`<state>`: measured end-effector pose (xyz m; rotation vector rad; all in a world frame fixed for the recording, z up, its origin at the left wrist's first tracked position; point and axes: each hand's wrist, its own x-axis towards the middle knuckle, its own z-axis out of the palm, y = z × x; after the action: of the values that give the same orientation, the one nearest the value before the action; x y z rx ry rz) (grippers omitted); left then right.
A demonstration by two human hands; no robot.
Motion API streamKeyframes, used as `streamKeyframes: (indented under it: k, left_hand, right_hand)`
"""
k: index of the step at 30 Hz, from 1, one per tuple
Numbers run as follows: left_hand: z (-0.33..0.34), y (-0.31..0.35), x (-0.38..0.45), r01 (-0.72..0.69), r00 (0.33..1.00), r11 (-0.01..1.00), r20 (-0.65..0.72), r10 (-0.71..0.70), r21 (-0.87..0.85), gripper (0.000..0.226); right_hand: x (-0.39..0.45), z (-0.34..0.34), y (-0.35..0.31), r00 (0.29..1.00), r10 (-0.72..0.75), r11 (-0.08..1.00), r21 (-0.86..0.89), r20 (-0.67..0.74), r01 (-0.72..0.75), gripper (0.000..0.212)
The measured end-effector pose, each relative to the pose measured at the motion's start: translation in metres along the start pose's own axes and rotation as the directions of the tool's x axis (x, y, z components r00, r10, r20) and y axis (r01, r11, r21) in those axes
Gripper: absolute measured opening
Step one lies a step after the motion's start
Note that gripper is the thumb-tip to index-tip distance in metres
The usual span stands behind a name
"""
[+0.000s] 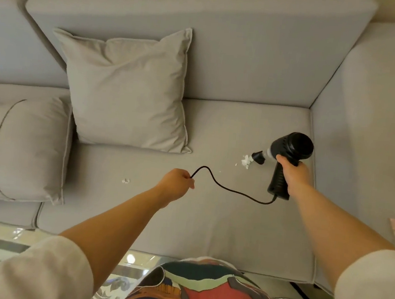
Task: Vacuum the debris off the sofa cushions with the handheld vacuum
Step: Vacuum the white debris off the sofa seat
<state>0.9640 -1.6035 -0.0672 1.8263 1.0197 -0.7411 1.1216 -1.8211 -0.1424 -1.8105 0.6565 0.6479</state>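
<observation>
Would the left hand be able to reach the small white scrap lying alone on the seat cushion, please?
Probably yes: the scrap lies on open cushion beside the left hand, nothing between, but that hand is pinching the cord.

right hand [293, 175] grips vacuum [288, 156] | nozzle at white debris [246, 160] | left hand [177, 183] pinches cord [226, 189]

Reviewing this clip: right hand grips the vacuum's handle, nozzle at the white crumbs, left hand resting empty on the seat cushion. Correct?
Not quite. In the head view the left hand is not empty: it pinches the vacuum's black cord. The rest stands.
</observation>
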Motion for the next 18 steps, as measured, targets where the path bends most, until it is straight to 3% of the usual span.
streamKeyframes:
  k: [18]
  left_hand:
    - [0.008, 0.01, 0.014, 0.071, 0.997, 0.997, -0.037, -0.072, -0.04, 0.03]
  right_hand:
    - [0.04, 0.005, -0.012, 0.995, 0.066, 0.998, -0.028, 0.074, -0.065, 0.049]
